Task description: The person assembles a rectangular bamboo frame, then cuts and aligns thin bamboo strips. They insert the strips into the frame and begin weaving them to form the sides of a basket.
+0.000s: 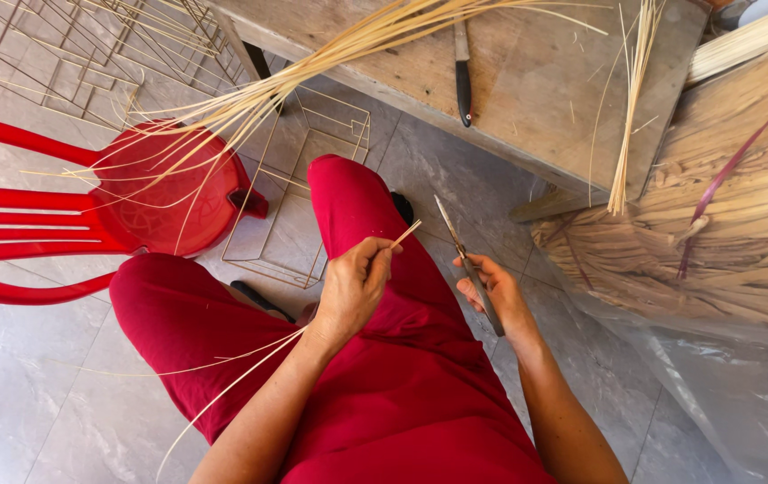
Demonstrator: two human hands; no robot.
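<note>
I am seated in red trousers. My left hand [352, 287] pinches a thin pale bamboo strip [405, 235] near its tip; the rest of the strip trails back under my forearm toward the lower left. My right hand [496, 291] grips a slim knife [460, 255] with its blade pointing up and to the left, a short gap from the strip's tip. Both hands hover over my lap.
A wooden bench [536, 81] ahead carries a long sheaf of bamboo strips [312, 63] and a second knife [463, 76]. A red plastic chair [88, 215] stands at left, a wire frame [299, 197] on the tiled floor, a tied bundle of split bamboo [724, 233] at right.
</note>
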